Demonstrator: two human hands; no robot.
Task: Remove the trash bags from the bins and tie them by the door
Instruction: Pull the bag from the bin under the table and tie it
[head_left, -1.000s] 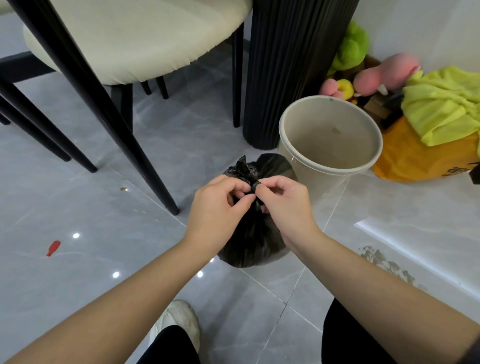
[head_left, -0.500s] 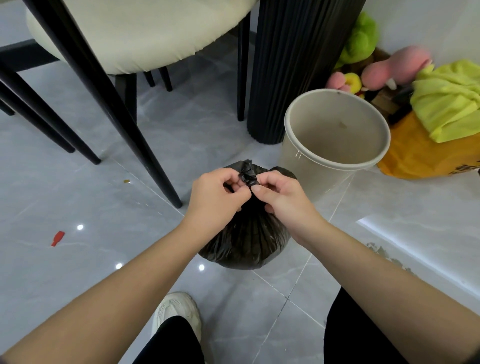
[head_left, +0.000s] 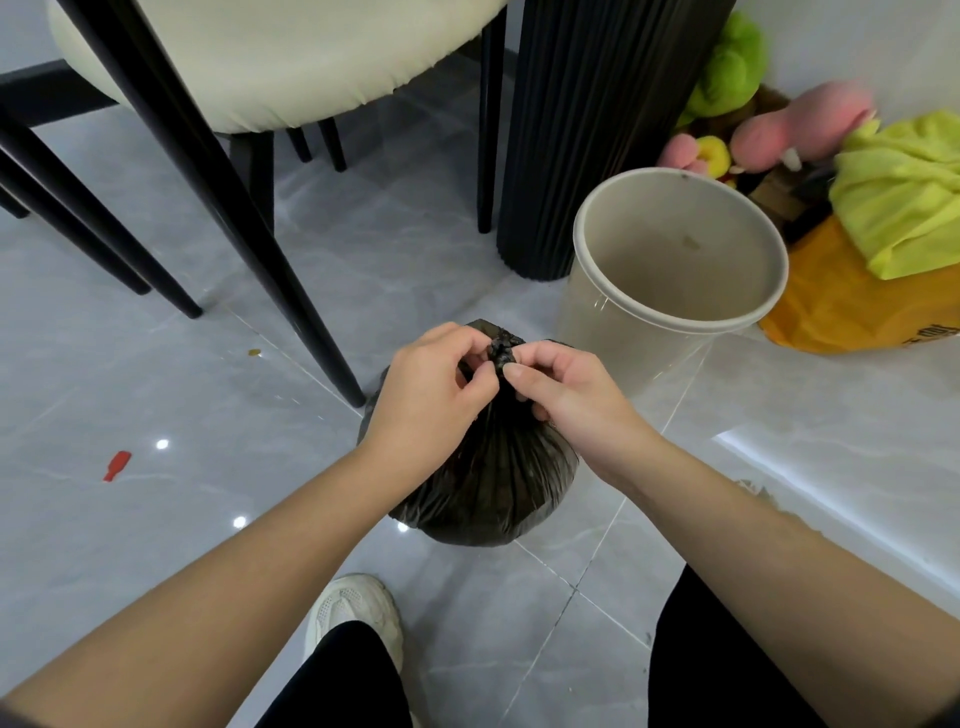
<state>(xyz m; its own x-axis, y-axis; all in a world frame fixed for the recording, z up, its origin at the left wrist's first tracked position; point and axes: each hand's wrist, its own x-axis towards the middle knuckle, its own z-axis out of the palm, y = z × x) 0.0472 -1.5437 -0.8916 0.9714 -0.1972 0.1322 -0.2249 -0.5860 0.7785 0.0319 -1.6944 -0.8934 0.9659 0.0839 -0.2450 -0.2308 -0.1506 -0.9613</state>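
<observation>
A full black trash bag (head_left: 488, 483) stands on the grey tiled floor in front of me. Its gathered neck is bunched into a knot (head_left: 500, 352) at the top. My left hand (head_left: 431, 395) pinches the knot from the left and my right hand (head_left: 566, 389) pinches it from the right, fingers curled round the plastic. A beige round bin (head_left: 675, 312) with no bag in it stands just behind and to the right of the bag.
A cream chair with black legs (head_left: 218, 171) stands at the back left. A black fluted column (head_left: 587, 135) rises behind the bin. Plush toys (head_left: 727, 78), a yellow cloth (head_left: 904, 202) and an orange bag (head_left: 831, 306) lie at the right. A red scrap (head_left: 117, 465) lies on the floor.
Both hands have stayed on the bag's neck and worked the knot; the loose tail above the knot is shorter. The view has shifted slightly.
</observation>
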